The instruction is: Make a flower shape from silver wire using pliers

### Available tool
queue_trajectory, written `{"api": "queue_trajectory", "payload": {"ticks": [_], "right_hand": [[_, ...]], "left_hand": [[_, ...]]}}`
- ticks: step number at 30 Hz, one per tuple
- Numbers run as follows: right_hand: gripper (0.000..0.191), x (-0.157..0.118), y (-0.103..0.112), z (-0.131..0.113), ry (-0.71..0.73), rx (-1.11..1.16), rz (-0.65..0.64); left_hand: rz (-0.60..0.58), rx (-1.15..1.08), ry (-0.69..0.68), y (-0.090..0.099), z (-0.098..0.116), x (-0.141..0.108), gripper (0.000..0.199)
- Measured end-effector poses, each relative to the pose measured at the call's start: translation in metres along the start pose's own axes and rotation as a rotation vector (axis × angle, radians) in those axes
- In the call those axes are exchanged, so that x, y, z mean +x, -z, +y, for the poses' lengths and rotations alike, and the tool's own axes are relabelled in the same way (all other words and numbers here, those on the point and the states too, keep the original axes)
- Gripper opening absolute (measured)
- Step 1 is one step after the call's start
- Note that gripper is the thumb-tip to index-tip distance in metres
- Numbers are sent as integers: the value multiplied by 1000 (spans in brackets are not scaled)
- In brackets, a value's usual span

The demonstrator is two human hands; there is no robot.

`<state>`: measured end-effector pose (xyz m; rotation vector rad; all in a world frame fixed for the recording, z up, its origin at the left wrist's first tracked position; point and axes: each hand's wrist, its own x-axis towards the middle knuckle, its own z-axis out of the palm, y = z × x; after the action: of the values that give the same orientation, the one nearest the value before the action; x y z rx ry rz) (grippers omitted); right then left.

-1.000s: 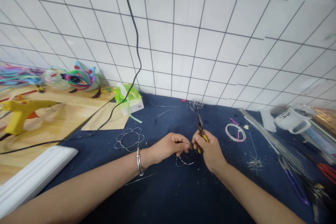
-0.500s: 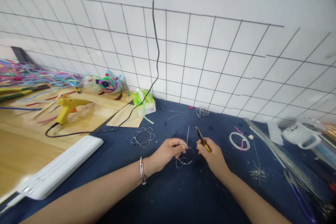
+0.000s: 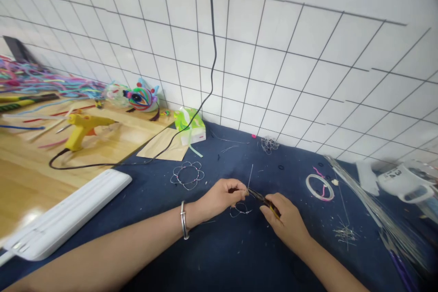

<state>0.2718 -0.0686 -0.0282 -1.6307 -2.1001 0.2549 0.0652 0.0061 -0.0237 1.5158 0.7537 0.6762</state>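
My left hand (image 3: 226,197), with a silver bangle on the wrist, pinches a thin wire loop piece (image 3: 240,214) that hangs below its fingers. One straight wire end (image 3: 251,176) sticks up from the pinch. My right hand (image 3: 283,215) is closed around pliers (image 3: 262,198) with dark jaws and yellow on the handle. The jaw tips meet the wire right at my left fingertips; whether they are clamped on it I cannot tell. To the left, a flower-shaped wire ring (image 3: 187,175) lies flat on the dark blue cloth.
At left are a yellow glue gun (image 3: 80,130) and a white power strip (image 3: 73,214). A tissue pack (image 3: 191,127) and tangled wire (image 3: 269,144) lie toward the wall. On the right are a ring-shaped spool (image 3: 319,187), wire scraps (image 3: 346,233), a long wire bundle (image 3: 367,198) and a white mug (image 3: 405,182).
My right hand has brought the pliers down and left, so the jaws now meet the wire at my left fingers. The camera view has shifted slightly. My left hand still pinches the wire piece.
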Motion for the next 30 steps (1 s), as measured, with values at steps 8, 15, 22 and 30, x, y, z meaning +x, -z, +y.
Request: {"api": "queue_trajectory", "payload": {"ticks": [8, 15, 22, 30], "right_hand": [[21, 0, -5, 6, 77, -8, 14], [21, -2, -6, 7, 104, -65, 114], [24, -3, -5, 3, 62, -57, 150], [30, 25, 9, -29, -413, 646, 140]], "left_hand": [[-33, 25, 36, 1, -6, 1, 15], [46, 126, -3, 0, -4, 0, 18], [131, 232, -87, -2, -2, -1, 16], [34, 278, -164, -8, 4, -5, 14]]}}
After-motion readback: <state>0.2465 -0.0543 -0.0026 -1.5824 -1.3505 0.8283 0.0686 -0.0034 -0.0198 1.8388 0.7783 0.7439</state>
